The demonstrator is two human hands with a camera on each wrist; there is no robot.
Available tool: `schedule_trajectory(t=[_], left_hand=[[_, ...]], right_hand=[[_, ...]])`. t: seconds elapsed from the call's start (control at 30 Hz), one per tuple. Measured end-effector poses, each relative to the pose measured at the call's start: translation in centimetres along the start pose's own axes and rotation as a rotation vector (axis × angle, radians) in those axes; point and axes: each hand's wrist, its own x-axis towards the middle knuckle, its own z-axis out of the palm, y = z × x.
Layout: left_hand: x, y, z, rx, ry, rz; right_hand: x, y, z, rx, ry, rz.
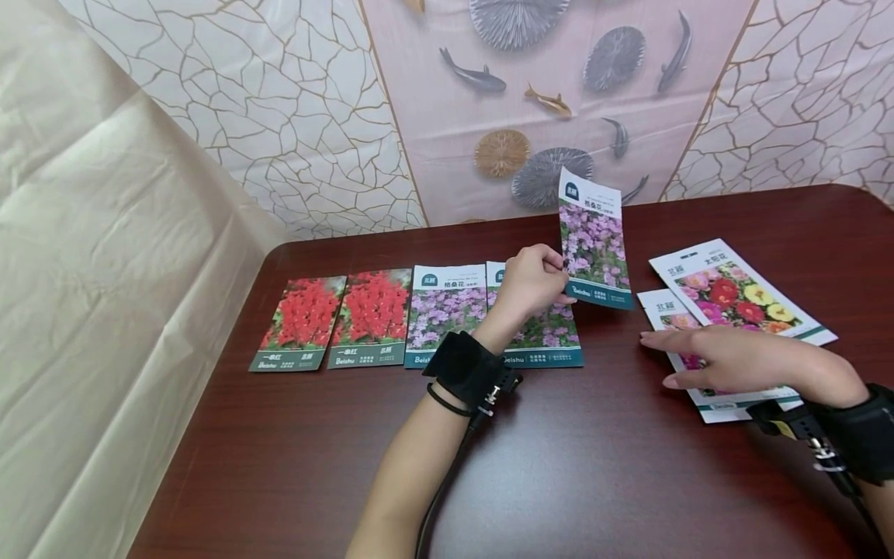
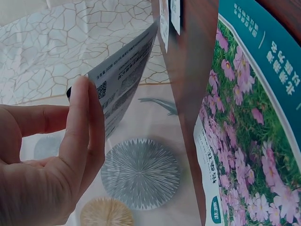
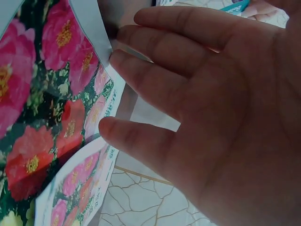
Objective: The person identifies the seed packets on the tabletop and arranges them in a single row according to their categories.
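My left hand point(image 1: 534, 278) pinches a seed packet with purple flowers point(image 1: 595, 241) by its left edge, holding it raised and tilted over the table. In the left wrist view, the packet's printed back point(image 2: 123, 80) faces the camera between thumb and fingers. Below that arm lies another purple-flower packet point(image 1: 552, 338), partly hidden by the hand. My right hand point(image 1: 747, 359) hovers with fingers extended over two overlapping packets of mixed bright flowers, the upper packet point(image 1: 750, 299) and the lower packet point(image 1: 726, 405). The right palm holds nothing in the right wrist view.
Leftward in the row are a purple-flower packet point(image 1: 445, 310) and two red-flower packets, one inner point(image 1: 370, 318) and one outermost point(image 1: 299, 322). All lie on a dark red-brown table point(image 1: 293, 466). A patterned cloth backdrop point(image 1: 307, 116) stands behind, with a pale curtain point(image 1: 105, 272) at left.
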Motion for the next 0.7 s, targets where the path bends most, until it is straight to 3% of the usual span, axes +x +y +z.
schedule_trajectory(t=[0.5,0.7], left_hand=[[-0.4,-0.2,0.4,-0.021,-0.038,-0.026],[-0.7,-0.3,0.8,-0.008,-0.046,-0.035]], right_hand=[[-0.4,2.1,-0.9,0.018,-0.049,0.091],[-0.9,2.8,-1.3,0.082,-0.058,0.133]])
